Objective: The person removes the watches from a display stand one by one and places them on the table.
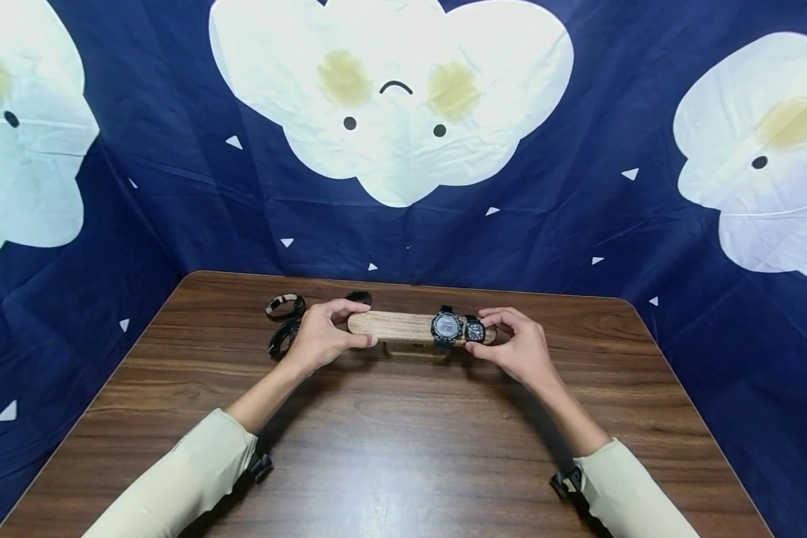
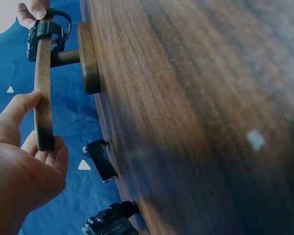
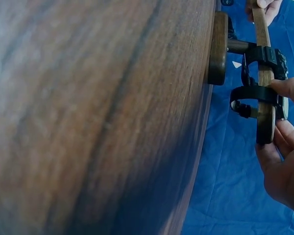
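Note:
A wooden watch stand (image 1: 397, 326) has a round-ended bar held above its base (image 2: 89, 63) by a short post. My left hand (image 1: 321, 334) grips the bar's left end between thumb and fingers. Two black watches hang on the right half: a large round-dial watch (image 1: 447, 326) and, nearer the end, a smaller square-dial watch (image 1: 474, 331). With thumb and fingers, my right hand (image 1: 519, 345) holds the square-dial watch at the bar's right end. Its closed strap (image 3: 257, 94) loops around the bar in the right wrist view.
Left of the stand lie a watch with a patterned strap (image 1: 285, 307) and a black watch (image 1: 282, 341). Another dark watch (image 1: 359, 298) is behind the left hand's fingers. The wooden table (image 1: 403, 441) ends at a blue cloth backdrop (image 1: 403, 239) with clouds.

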Motion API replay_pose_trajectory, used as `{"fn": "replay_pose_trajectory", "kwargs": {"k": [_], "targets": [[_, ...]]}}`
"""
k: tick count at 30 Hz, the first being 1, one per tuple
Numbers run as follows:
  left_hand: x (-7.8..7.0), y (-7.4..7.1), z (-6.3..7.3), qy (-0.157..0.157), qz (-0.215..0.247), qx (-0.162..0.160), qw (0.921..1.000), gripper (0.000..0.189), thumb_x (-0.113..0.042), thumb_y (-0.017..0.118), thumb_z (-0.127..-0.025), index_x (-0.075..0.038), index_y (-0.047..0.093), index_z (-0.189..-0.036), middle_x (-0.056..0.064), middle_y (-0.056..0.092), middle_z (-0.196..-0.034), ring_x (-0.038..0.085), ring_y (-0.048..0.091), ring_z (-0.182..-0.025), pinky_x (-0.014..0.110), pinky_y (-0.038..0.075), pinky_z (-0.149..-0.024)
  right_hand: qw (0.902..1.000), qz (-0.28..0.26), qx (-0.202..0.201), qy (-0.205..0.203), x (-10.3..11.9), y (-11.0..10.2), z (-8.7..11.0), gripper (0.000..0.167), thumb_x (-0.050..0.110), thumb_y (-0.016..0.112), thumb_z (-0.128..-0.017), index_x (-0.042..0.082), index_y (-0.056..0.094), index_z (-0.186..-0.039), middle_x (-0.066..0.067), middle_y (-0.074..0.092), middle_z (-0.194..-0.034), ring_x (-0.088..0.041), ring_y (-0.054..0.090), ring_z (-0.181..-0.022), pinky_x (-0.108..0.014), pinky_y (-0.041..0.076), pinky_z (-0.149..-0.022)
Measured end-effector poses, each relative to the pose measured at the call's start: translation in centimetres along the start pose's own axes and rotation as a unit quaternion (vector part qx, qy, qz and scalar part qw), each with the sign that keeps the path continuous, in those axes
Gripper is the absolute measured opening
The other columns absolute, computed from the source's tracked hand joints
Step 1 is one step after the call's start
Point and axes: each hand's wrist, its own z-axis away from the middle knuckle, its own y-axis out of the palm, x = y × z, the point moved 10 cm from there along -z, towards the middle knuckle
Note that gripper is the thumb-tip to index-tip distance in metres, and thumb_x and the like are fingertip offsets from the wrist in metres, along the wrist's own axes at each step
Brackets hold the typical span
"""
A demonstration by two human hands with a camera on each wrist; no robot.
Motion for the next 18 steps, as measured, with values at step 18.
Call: {"fn": "replay_pose_trajectory", "kwargs": {"k": [18], "targets": [[-0.3,0.0,0.1,0.007,0.003,0.001,1.0000,0.059,-0.015,0.104,-0.074,-0.012,0.082,-0.128,0.005,0.084,-0.116,0.021,0.077,-0.104,0.026,0.057,-0.087,0.9983,-0.015,-0.018,0.053,-1.1,-1.6,0.2,0.036,0.010,0.102,-0.077,0.009,0.085,-0.109,-0.006,0.085,-0.104,-0.025,0.081,-0.103,-0.045,0.064,-0.095]]}}
